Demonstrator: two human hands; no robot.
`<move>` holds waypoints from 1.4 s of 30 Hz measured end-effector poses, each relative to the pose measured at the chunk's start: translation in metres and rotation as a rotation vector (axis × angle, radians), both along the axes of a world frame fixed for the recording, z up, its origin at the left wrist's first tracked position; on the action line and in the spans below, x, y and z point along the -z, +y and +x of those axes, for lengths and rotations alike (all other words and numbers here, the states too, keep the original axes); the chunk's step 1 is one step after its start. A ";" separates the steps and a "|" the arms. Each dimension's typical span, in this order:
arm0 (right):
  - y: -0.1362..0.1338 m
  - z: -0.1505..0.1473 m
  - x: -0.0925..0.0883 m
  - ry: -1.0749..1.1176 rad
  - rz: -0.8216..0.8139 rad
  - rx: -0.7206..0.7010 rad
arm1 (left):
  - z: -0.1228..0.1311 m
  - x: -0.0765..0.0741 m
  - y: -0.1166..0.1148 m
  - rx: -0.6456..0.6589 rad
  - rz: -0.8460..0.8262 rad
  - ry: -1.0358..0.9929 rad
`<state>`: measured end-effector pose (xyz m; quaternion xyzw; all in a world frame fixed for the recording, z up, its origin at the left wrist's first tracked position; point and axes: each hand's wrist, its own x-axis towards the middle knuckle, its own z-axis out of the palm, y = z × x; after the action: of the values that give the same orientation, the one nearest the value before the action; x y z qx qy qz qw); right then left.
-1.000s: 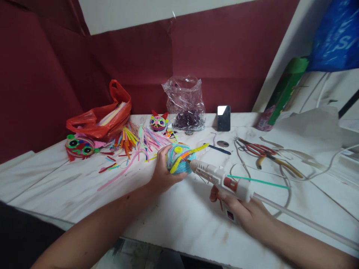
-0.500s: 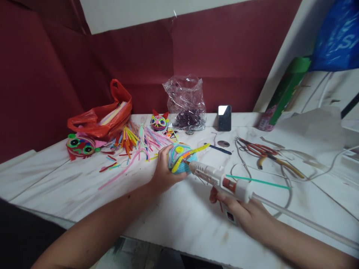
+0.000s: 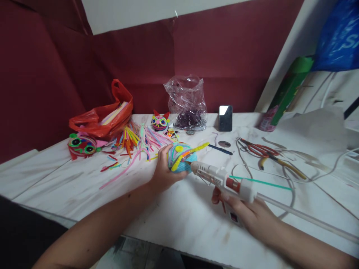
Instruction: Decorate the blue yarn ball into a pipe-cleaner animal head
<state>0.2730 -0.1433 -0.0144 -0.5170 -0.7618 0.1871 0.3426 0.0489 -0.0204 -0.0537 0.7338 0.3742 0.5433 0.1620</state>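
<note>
My left hand (image 3: 162,169) is closed round a ball-shaped figure (image 3: 181,156) wound from blue, yellow, orange and pink pipe cleaners, held just above the white table (image 3: 70,186). My right hand (image 3: 246,215) grips a white glue gun (image 3: 221,178) with a red collar. The gun's nozzle touches the figure's right side. A clear glue stick (image 3: 303,220) juts from the gun's back toward the right edge. A green pipe cleaner (image 3: 260,182) lies behind the gun.
Loose pipe cleaner pieces (image 3: 134,144), a red bag (image 3: 103,117) and two finished faces (image 3: 82,145) (image 3: 159,122) lie at the left. A clear bag (image 3: 186,104), a phone (image 3: 225,117), red pliers (image 3: 263,150), cables (image 3: 291,179) and a green can (image 3: 283,91) sit farther back.
The glue gun's nozzle has edged a little left along the figure. Both hands otherwise keep their hold and place.
</note>
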 end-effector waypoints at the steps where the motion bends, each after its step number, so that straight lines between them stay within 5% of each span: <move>1: 0.000 -0.001 0.000 -0.006 0.001 -0.005 | 0.000 0.000 0.000 0.000 0.003 0.003; 42: 0.000 -0.002 0.003 -0.013 -0.025 0.037 | 0.003 -0.004 -0.006 0.019 -0.050 0.029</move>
<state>0.2709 -0.1434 -0.0174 -0.5366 -0.7519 0.1866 0.3345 0.0517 -0.0262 -0.0497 0.7407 0.3831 0.5218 0.1799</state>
